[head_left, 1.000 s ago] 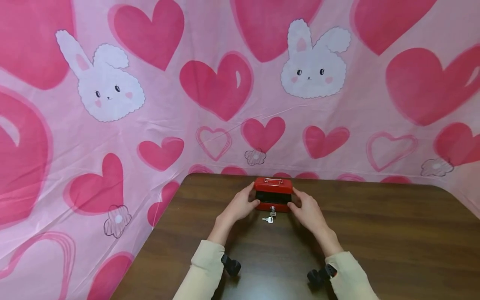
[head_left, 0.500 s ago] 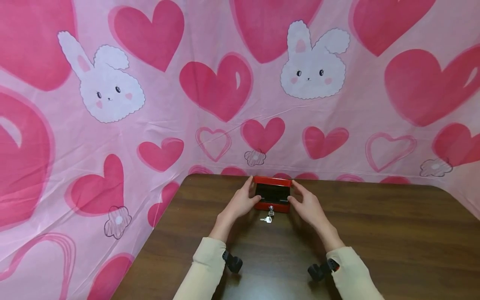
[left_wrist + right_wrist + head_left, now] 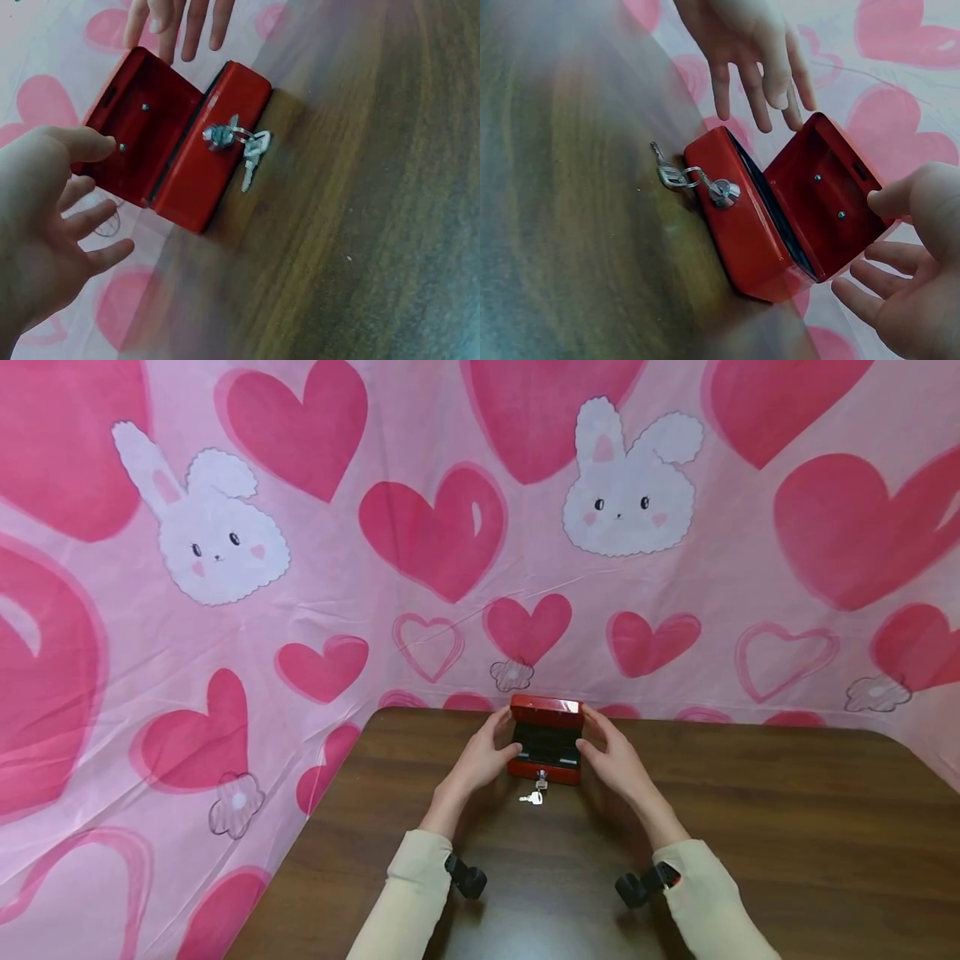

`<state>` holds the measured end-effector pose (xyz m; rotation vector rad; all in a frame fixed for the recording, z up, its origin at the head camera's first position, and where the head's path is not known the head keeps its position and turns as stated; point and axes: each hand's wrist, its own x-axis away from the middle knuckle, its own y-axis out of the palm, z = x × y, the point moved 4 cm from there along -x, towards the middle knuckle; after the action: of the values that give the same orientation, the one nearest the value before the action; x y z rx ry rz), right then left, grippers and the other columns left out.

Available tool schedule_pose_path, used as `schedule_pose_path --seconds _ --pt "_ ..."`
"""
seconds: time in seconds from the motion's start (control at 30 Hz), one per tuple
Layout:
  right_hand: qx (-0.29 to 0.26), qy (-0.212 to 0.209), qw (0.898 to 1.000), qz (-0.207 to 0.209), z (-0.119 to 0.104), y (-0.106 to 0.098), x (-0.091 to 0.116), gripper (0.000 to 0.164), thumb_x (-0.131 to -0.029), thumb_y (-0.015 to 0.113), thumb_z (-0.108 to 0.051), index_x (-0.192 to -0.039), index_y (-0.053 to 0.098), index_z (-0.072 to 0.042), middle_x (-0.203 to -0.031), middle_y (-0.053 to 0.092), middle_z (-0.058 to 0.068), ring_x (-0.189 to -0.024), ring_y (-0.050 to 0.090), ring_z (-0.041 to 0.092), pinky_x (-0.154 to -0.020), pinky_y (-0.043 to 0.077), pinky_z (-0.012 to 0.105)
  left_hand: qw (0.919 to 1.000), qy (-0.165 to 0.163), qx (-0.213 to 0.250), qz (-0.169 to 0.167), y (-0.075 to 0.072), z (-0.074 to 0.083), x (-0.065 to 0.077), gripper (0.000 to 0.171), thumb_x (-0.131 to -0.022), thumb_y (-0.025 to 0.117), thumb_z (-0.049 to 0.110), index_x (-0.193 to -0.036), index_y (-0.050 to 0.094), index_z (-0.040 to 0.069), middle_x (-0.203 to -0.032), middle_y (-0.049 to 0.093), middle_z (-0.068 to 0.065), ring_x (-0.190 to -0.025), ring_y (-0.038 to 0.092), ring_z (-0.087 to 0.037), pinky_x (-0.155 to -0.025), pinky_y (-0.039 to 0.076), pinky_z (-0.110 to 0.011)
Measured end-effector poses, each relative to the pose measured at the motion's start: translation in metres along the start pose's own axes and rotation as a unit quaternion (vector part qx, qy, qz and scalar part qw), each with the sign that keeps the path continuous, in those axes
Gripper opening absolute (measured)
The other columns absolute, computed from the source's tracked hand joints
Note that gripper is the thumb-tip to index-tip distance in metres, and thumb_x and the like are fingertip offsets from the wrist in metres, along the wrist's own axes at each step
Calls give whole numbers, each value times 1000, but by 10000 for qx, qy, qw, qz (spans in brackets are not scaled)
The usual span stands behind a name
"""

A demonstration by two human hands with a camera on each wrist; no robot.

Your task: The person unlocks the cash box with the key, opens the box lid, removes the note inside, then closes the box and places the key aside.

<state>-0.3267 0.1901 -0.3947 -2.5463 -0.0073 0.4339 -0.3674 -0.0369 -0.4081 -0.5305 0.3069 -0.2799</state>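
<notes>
A red cash box (image 3: 543, 774) stands on the table with its hinged lid (image 3: 547, 704) raised; a black inner tray (image 3: 546, 745) shows inside. From its front lock (image 3: 219, 136) hang silver keys (image 3: 534, 797) on a ring. My left hand (image 3: 480, 762) holds the lid's left corner, thumb on the inner side and other fingers spread behind it. At the opposite corner my right hand (image 3: 613, 766) holds the lid in the same way, its thumb (image 3: 891, 201) over the edge. Behind the lid, some fingertips are hidden.
The box sits near the back edge of the dark wooden table (image 3: 750, 827). A pink cloth (image 3: 442, 427) with hearts and rabbit heads hangs right behind it. Black wrist cameras (image 3: 467, 877) are strapped over both sleeves.
The lid has swung up and back from partly raised to wide, showing the inside. Both hands moved slightly upward with it, and its top handle has gone out of view.
</notes>
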Motion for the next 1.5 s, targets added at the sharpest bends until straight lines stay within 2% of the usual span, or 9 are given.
schedule_pose_path --seconds 0.3,0.4,0.57,0.7,0.8,0.97,1.07,1.3,1.5 --pt "117 281 9995 -96 -6 0 -11 64 -99 56 -16 -157 29 -8 -157 36 23 -138 42 45 -114 33 58 9996 89 103 255 -8 -7 2 60 -94 63 15 -151 43 18 -152 48 -10 -140 46 -31 -114 36 -55" --pt "164 316 9992 -154 -6 -2 -15 65 -100 55 -17 -157 26 -7 -157 34 23 -137 44 46 -114 33 58 9994 52 85 336 -8 -8 2 57 -94 64 15 -149 46 16 -149 51 -12 -138 47 -32 -114 37 -54" --pt "195 371 9989 -187 -2 -4 -22 67 -100 55 -17 -158 22 -7 -154 38 27 -134 47 46 -114 33 59 9993 -59 97 355 -2 -14 4 52 -94 63 12 -145 50 11 -142 56 -18 -134 51 -34 -112 39 -53" --pt "168 405 9989 -180 1 -4 -24 69 -99 56 -15 -158 20 -5 -154 37 28 -131 50 46 -113 34 59 9996 -211 -22 203 6 -19 9 51 -95 62 14 -144 51 10 -143 56 -18 -133 53 -33 -110 42 -50" --pt "129 496 9985 -212 4 -4 -24 71 -99 57 -17 -159 19 -7 -156 34 28 -131 49 46 -112 35 59 9991 -352 -182 133 13 -20 12 50 -95 62 16 -144 51 9 -142 57 -17 -131 54 -33 -110 42 -50" --pt "-30 452 9987 -244 8 -4 -20 73 -99 57 -16 -160 17 -11 -157 33 25 -132 48 47 -111 36 60 9987 -397 -327 60 21 -22 15 49 -94 62 15 -142 53 4 -138 60 -18 -130 56 -31 -111 41 -50" --pt "-40 451 9988 -176 9 -3 -14 70 -99 57 -15 -159 21 -10 -155 36 25 -133 46 47 -109 38 61 9988 -353 -326 6 23 -23 17 49 -95 62 15 -141 53 2 -138 60 -18 -131 55 -30 -112 40 -49" --pt "535 573 9969 73 15 10 9 60 -94 62 -15 -147 40 0 -143 48 29 -126 52 47 -105 43 60 9986 -453 -225 132 21 -28 22 47 -96 61 16 -141 54 3 -137 61 -17 -130 56 -30 -112 40 -49" --pt "493 625 9968 66 18 27 14 56 -93 65 -12 -142 45 3 -132 52 32 -117 58 45 -105 45 57 9985 -386 -216 332 18 -25 25 42 -95 61 15 -135 60 2 -131 65 -18 -126 58 -30 -109 43 -49"
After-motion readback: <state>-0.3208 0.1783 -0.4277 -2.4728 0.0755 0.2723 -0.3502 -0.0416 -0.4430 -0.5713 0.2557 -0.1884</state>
